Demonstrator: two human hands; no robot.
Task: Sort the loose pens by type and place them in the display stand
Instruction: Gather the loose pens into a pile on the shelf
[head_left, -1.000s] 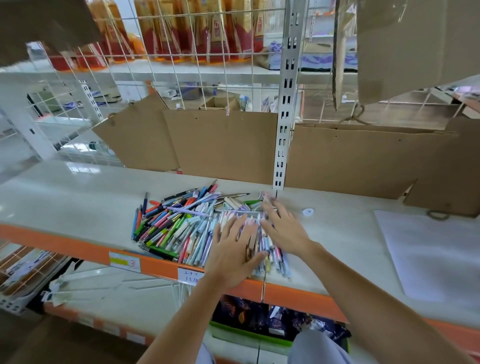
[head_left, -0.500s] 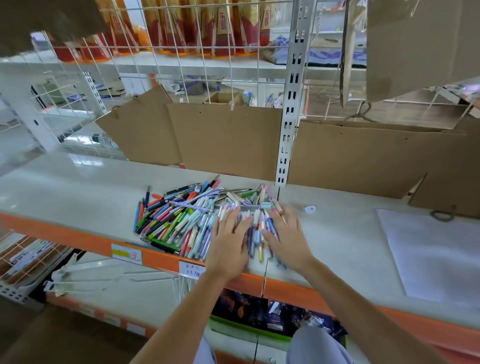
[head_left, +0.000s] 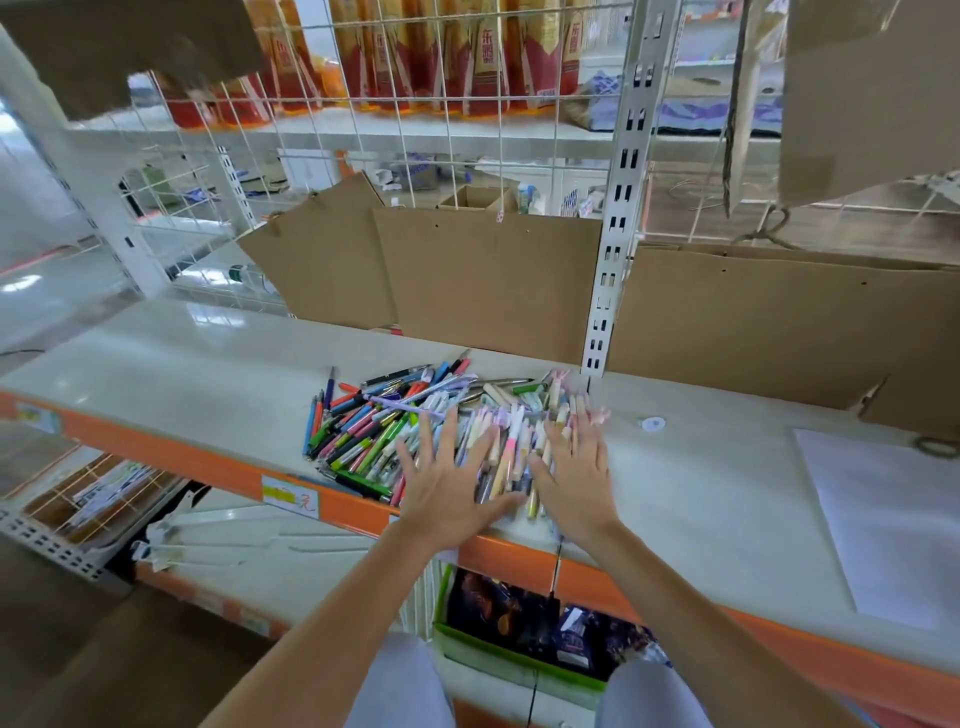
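Since a second ago both hands, left hand (head_left: 445, 480) and right hand (head_left: 577, 475), have spread flat with fingers splayed over the pens (head_left: 415, 426) heaped on the shelf (head_left: 701, 493), gripping nothing; sorting has barely begun; no display stand visible.

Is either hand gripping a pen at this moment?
No. The left hand and right hand both lie flat with fingers spread on the pile of pens, pinching none.
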